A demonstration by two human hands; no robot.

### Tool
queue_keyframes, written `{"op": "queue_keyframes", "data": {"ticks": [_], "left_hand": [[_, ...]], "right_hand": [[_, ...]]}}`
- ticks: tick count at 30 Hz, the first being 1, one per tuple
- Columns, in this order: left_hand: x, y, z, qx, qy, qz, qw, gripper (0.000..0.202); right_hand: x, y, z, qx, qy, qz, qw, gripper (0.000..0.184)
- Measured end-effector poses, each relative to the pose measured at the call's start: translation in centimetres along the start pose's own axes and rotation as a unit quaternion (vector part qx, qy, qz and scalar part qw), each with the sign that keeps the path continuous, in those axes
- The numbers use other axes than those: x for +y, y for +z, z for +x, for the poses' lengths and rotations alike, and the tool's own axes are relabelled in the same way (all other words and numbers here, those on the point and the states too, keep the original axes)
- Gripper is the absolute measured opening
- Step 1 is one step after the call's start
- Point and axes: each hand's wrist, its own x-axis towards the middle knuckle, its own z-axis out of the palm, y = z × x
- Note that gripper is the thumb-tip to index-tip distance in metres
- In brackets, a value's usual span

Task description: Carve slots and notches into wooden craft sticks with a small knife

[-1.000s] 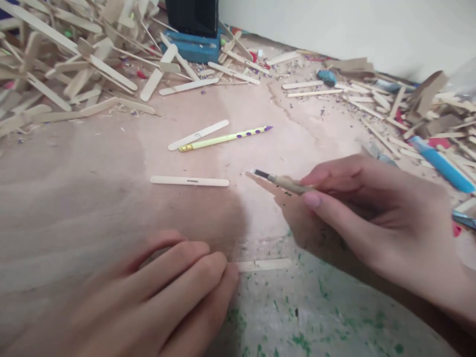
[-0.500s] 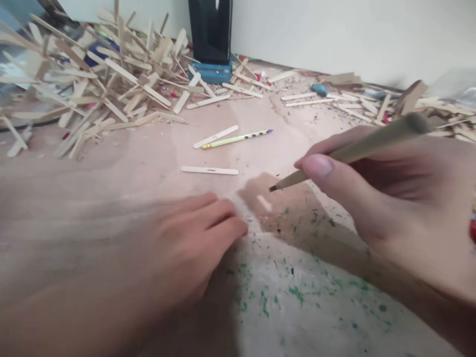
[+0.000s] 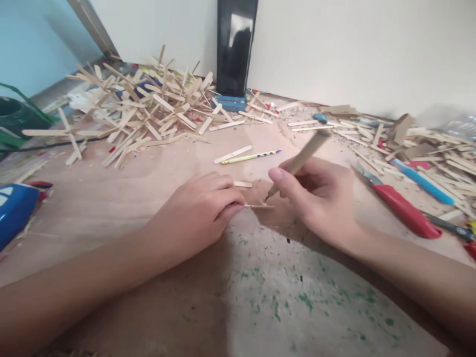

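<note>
My left hand (image 3: 203, 206) is closed, pinching a craft stick (image 3: 262, 207) that juts out to the right, seen nearly edge-on just above the table. The part inside my fingers is hidden. My right hand (image 3: 316, 193) grips a small carving chisel (image 3: 305, 152) with a wooden handle, tilted so its dark tip points down and left. That tip is right by the stick's free end; whether they touch I cannot tell. Beyond my left hand lies another craft stick (image 3: 243, 184), partly covered by the fingers. A yellow-green pencil (image 3: 251, 157) rests against a further stick (image 3: 233, 154).
A big heap of craft sticks (image 3: 148, 106) fills the back left. In front of the wall stands a black upright object (image 3: 236, 49) on a blue base. Red-handled pliers (image 3: 405, 210) and a blue pen-like tool (image 3: 424, 182) lie at right. A blue object (image 3: 17, 208) sits at left.
The view has drawn back and turned, showing more of both sides. The chisel tip has come down close to the stick in my left hand, which now shows past the fingers.
</note>
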Motion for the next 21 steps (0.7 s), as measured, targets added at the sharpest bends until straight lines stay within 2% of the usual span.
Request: {"op": "queue_keyframes", "data": {"ticks": [2, 4, 7, 9, 18, 21], "left_hand": [[-0.04, 0.09, 0.07, -0.01, -0.004, -0.002, 1.0, 0.031], [-0.04, 0.06, 0.21, -0.025, -0.006, 0.0, 1.0, 0.034], [-0.04, -0.02, 0.35, -0.034, -0.01, -0.001, 0.999, 0.036], [-0.08, -0.02, 0.35, -0.035, -0.009, -0.002, 0.999, 0.035], [-0.24, 0.33, 0.38, -0.026, 0.004, 0.024, 0.999, 0.029], [-0.22, 0.44, 0.42, -0.024, 0.003, 0.024, 0.999, 0.029]], "right_hand": [[-0.11, -0.1, -0.28, 0.007, -0.028, 0.036, 0.999, 0.025], [-0.11, -0.03, -0.42, -0.014, -0.044, 0.055, 0.997, 0.022], [0.11, 0.26, -0.42, -0.044, -0.048, 0.064, 0.996, 0.021], [0.33, 0.43, -0.4, -0.043, -0.05, 0.066, 0.996, 0.02], [0.38, 0.61, -0.64, -0.051, -0.05, 0.026, 0.997, 0.018], [0.02, 0.71, -0.52, -0.057, -0.07, -0.001, 0.996, 0.016]]}}
